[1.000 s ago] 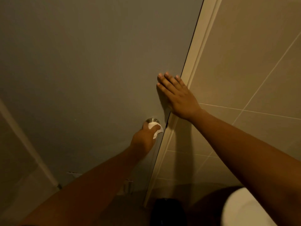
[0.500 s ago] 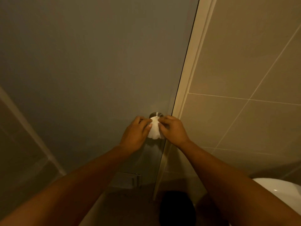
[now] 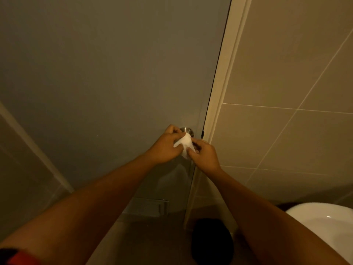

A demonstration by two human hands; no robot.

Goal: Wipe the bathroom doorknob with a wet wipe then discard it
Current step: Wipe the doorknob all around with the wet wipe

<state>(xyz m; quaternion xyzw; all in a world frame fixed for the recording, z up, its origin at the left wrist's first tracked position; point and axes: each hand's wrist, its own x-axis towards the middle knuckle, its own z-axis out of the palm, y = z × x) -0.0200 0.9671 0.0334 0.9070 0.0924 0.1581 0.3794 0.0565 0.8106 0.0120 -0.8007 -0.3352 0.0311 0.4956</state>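
A round metal doorknob (image 3: 186, 130) sits near the right edge of the grey bathroom door (image 3: 114, 73); only its upper part shows. A white wet wipe (image 3: 186, 145) hangs just in front of and below it, covering the rest. My left hand (image 3: 168, 148) grips the wipe from the left, fingers curled over its top by the knob. My right hand (image 3: 205, 154) pinches the wipe's lower right side with thumb and fingers. Both hands meet on the wipe.
A pale door frame (image 3: 225, 92) runs along the door's right edge, with beige wall tiles (image 3: 286, 83) beyond. A white toilet or basin rim (image 3: 324, 222) shows at the lower right. A dark bin-like object (image 3: 212, 243) stands on the floor below the hands.
My right hand left the door edge and came down to the wipe at the knob. Both hands now hold the wipe, which has spread out. The view has tilted down slightly.
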